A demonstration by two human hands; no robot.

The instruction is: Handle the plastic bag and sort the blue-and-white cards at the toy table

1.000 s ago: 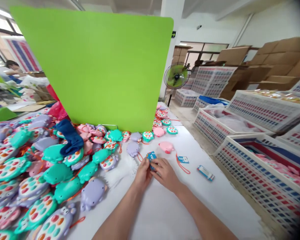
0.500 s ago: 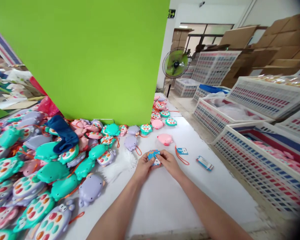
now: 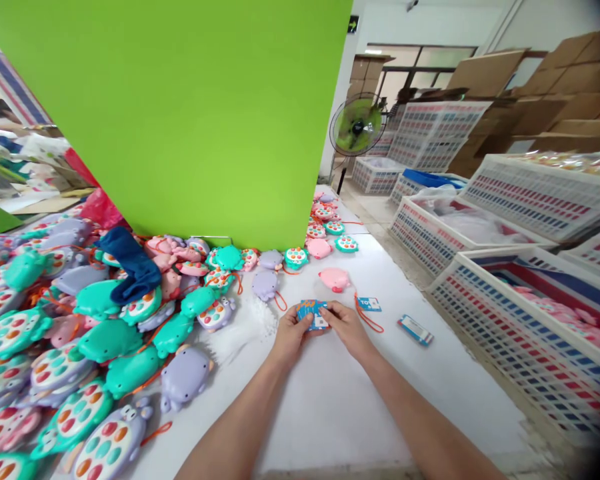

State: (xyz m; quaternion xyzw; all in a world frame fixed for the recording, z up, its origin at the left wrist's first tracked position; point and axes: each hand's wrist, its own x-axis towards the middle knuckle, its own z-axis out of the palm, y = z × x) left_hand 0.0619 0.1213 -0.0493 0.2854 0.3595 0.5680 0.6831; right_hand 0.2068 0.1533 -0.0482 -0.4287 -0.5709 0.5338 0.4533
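Between my two hands, above the white tabletop, is a small blue printed card (image 3: 312,309). My left hand (image 3: 292,331) pinches its left side, the thumb on top. The fingers of my right hand (image 3: 348,325) close on its right side. Just beyond my hands lies a pink animal-shaped toy (image 3: 335,279). Right of my hand, a blue-and-white tag (image 3: 369,304) rests beside an orange cord loop (image 3: 369,323). Farther right is a small stack of cards (image 3: 415,329). A lilac toy (image 3: 265,285) with an orange loop sits to the left.
Teal, lilac and pink pop-button toys (image 3: 110,340) heap over the table's left side, a dark blue cloth (image 3: 129,264) on top. A green partition (image 3: 180,120) stands behind. White plastic crates (image 3: 520,340) line the right, with a fan (image 3: 359,127) farther back.
My view has shifted slightly left, so everything appears a little farther right. Both hands keep hold of the card, which now shows more of its printed face.
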